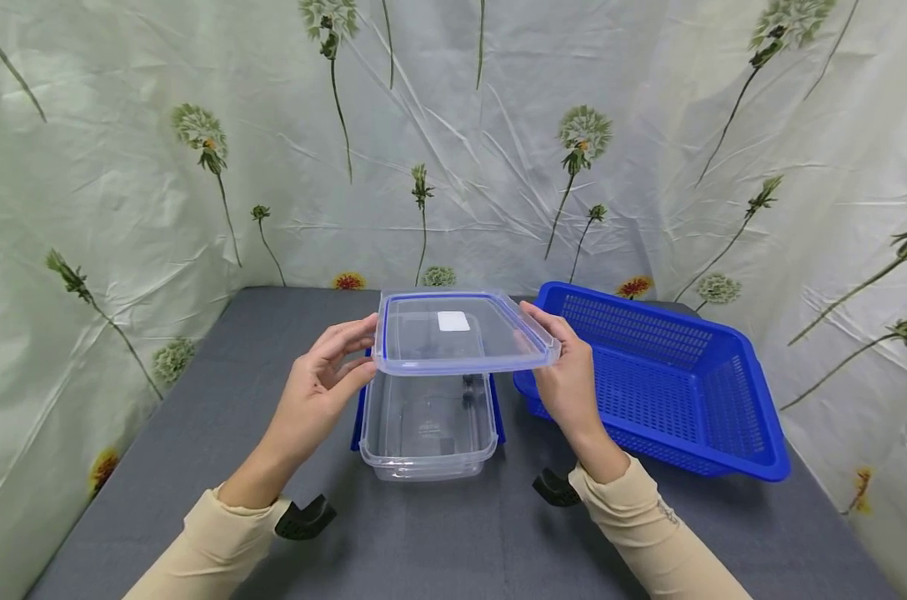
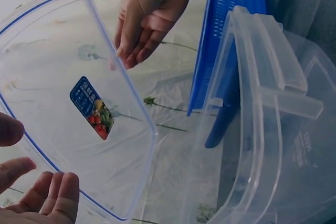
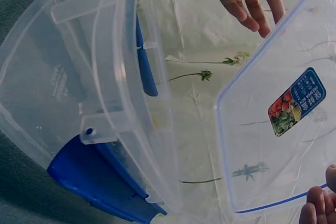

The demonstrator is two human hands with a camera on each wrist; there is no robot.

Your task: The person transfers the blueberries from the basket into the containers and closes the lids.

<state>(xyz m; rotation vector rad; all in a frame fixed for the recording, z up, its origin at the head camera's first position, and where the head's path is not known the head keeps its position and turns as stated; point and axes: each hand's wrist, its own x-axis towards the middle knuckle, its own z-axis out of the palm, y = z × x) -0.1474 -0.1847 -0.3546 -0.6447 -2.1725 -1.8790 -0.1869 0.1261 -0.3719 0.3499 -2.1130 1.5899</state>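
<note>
Both hands hold a clear rectangular lid [image 1: 461,333] with a blue seal, level above an open clear container [image 1: 427,429] on the grey table [image 1: 198,433]. My left hand [image 1: 326,379] pinches the lid's left edge and my right hand [image 1: 566,375] pinches its right edge. In the left wrist view my left hand's fingers [image 2: 44,192] lie under the lid [image 2: 52,61], which carries a printed sticker. In the right wrist view my right hand's fingertips [image 3: 320,203] show at the corner of the lid [image 3: 262,145]. The container [image 3: 79,77] has blue side clips [image 3: 105,182] folded down.
A blue slotted plastic basket [image 1: 671,375] stands on the table just right of the container, and nothing shows inside it. A floral cloth backdrop [image 1: 123,167] closes in the table at the back and on both sides.
</note>
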